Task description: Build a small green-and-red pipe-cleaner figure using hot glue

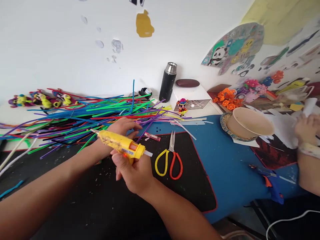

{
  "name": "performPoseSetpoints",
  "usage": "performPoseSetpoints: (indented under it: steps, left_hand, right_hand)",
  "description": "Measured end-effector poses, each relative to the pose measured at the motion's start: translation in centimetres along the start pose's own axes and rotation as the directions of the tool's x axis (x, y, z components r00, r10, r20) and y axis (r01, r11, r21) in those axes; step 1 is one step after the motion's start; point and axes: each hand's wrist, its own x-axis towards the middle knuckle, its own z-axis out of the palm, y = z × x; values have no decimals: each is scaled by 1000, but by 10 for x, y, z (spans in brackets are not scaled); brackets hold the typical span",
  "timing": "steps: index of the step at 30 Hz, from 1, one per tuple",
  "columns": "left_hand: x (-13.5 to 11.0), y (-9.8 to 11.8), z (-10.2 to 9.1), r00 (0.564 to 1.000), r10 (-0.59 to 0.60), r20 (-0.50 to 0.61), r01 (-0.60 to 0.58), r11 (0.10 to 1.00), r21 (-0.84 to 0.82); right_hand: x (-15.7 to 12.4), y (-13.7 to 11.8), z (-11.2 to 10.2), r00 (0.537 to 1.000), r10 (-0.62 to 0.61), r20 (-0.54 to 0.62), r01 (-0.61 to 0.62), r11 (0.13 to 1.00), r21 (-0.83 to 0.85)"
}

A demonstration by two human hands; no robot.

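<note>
The yellow plastic glue gun [120,144], judged light and rigid, is clasped at its handle by the right hand [135,173]; whether the left hand [125,128] is closed cannot be told.

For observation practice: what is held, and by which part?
Right hand grips the yellow glue gun by its handle; left hand, cannot tell.

Scissors [172,146], flask [167,82] (dark), bowl [238,129]

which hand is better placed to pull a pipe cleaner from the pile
Probably the left hand: it rests on the pipe cleaner pile, while the right hand grips the yellow glue gun.
</note>
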Motion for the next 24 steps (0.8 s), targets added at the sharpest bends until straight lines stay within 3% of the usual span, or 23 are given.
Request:
performPoseSetpoints:
  steps: [4, 9, 18, 24]
  left_hand:
    - [45, 16, 14, 993, 101, 64, -107, 990, 89]
    - [79, 28, 29, 963, 208, 173, -239, 953, 187]
    - [106, 24, 41, 878, 359, 316, -451, 842, 295]
    - [112, 17, 50, 856, 384, 346, -482, 834, 267]
  right_hand:
    - [-2, 1, 0, 1000, -15, 12, 15, 998, -68]
    - [-3, -7, -1, 1000, -1, 19, 3, 992, -130]
    - [1, -20, 1, 995, -101, -8, 99, 984, -147]
    - [-2, -31, 2, 1000, -14, -28, 9, 990, -140]
